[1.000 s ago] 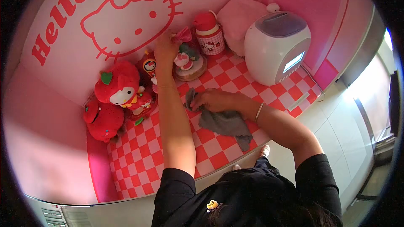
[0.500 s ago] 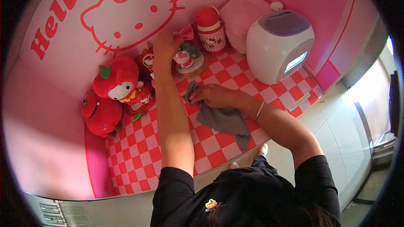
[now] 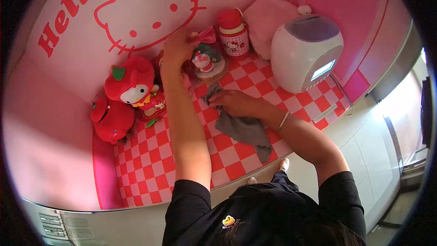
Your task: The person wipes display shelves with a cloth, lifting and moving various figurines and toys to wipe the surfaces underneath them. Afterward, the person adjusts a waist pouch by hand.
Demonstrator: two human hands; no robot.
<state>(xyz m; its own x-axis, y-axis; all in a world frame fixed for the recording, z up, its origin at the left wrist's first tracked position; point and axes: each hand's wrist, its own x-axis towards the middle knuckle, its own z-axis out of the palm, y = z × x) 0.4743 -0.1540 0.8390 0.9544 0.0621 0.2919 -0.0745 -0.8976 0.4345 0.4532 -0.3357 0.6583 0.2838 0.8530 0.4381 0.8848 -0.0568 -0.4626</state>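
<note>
My right hand point(image 3: 236, 103) is closed around a grey cloth point(image 3: 243, 131), which hangs in folds over the checkered tabletop point(image 3: 232, 159). My left hand point(image 3: 177, 45) reaches to the back wall with its fingers curled; what they grip is hidden. Right beside those fingers is a pink bow-like piece point(image 3: 207, 35). Some red and pink figurine parts show by the left wrist, mostly covered by it. Just right of the left hand stands a small snow-globe-like ornament point(image 3: 205, 61) with a white and red figure on a round base.
A red-hatted plush point(image 3: 132, 84) and a round red plush point(image 3: 111, 120) sit at the left. Along the back stand a red-topped bottle point(image 3: 233, 36) and a pink plush point(image 3: 264, 23). A white device with a lit screen point(image 3: 305, 54) stands at the right, its cable behind.
The view has shifted slightly. My left hand and wrist now cover more of the figurine on their left, and red and pink parts show right of the wrist. My right hand keeps the cloth.
</note>
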